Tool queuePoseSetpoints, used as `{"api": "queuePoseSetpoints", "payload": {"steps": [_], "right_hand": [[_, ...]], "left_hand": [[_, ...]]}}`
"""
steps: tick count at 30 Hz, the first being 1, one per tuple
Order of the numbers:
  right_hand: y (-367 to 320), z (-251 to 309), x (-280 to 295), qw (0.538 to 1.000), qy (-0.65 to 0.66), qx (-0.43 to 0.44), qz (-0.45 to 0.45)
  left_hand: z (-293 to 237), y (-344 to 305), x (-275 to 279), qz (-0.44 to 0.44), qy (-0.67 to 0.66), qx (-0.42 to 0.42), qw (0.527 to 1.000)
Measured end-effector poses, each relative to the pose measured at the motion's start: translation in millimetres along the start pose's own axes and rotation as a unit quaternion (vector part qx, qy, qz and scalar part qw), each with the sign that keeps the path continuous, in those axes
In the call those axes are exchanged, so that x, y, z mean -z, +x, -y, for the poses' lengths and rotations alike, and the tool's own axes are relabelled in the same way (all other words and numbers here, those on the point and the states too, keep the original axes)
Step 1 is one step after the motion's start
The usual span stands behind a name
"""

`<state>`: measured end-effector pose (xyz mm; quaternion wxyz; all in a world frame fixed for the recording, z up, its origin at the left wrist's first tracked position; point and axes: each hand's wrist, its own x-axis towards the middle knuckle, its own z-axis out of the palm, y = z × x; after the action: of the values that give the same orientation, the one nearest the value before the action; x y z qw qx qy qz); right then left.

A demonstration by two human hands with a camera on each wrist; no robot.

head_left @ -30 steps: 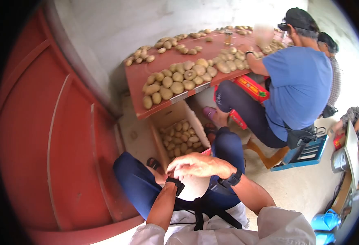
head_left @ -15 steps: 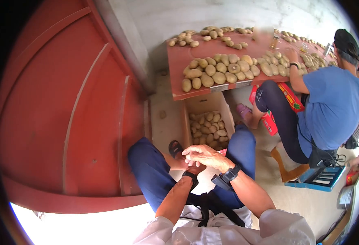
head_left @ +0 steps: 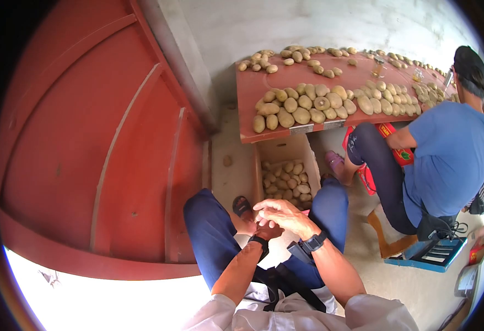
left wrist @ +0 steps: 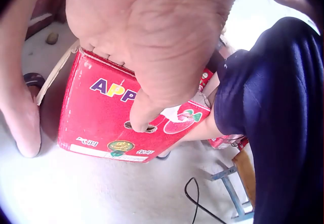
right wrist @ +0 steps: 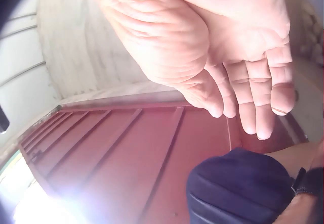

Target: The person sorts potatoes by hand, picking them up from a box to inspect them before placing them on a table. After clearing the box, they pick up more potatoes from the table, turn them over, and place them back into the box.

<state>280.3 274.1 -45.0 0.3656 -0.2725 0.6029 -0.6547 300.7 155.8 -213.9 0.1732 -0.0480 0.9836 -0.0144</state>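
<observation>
My right hand (head_left: 287, 214) crosses over my left hand (head_left: 269, 230) above my lap in the head view, its fingers loosely bent and holding nothing. In the right wrist view its palm (right wrist: 238, 37) faces the camera, the fingers slack. Palm side also shows of the left hand (left wrist: 147, 37) in the left wrist view, where it overlaps a red cardboard box (left wrist: 91, 113) with the thumb in front of the handle hole. That box (head_left: 308, 151) stands between my knees, partly filled with oval tan-green produce (head_left: 289, 182) that looks like kiwifruit.
Rows of the same produce (head_left: 302, 105) lie on a red table (head_left: 247, 85) ahead, with a glass (head_left: 377, 69) farther back. A person in a blue shirt (head_left: 446, 154) sits at the right beside a blue crate (head_left: 429, 256). A large red panel (head_left: 71, 138) stands at the left.
The head view has swung left, so table and box appear farther right. The other person's arm has come down from the table. My hands keep nearly the same crossed pose.
</observation>
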Motion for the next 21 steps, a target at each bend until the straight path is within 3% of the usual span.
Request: {"api": "queuePoseSetpoints", "payload": {"steps": [2, 9, 12, 14, 15, 17, 19, 21], "right_hand": [[-1, 1, -2, 1.0, 0.027, -0.005, -0.012], [0, 0, -7, 0.995, 0.095, 0.024, -0.02], [-3, -3, -7, 0.993, 0.106, 0.032, -0.033], [-4, -3, -7, 0.994, 0.093, 0.024, -0.042], [-2, -3, -7, 0.995, 0.089, 0.015, -0.041], [-3, -1, -8, 0.995, 0.092, 0.02, -0.034], [4, -8, -8, 0.997, 0.07, 0.01, -0.028], [6, -19, -6, 0.997, 0.068, 0.028, -0.021]], "left_hand": [[10, -2, -1, 0.002, -0.06, -0.072, 0.996], [17, -8, 5, -0.025, 0.01, -0.112, 0.993], [10, -18, 21, -0.025, 0.138, -0.095, 0.986], [-14, -25, 25, -0.02, 0.18, -0.042, 0.982], [-32, -43, 57, -0.011, 0.255, 0.031, 0.966], [6, -30, 13, -0.137, 0.09, -0.116, 0.98], [9, -25, 5, -0.124, 0.059, -0.101, 0.985], [26, 3, -46, -0.226, -0.024, -0.231, 0.946]]}}
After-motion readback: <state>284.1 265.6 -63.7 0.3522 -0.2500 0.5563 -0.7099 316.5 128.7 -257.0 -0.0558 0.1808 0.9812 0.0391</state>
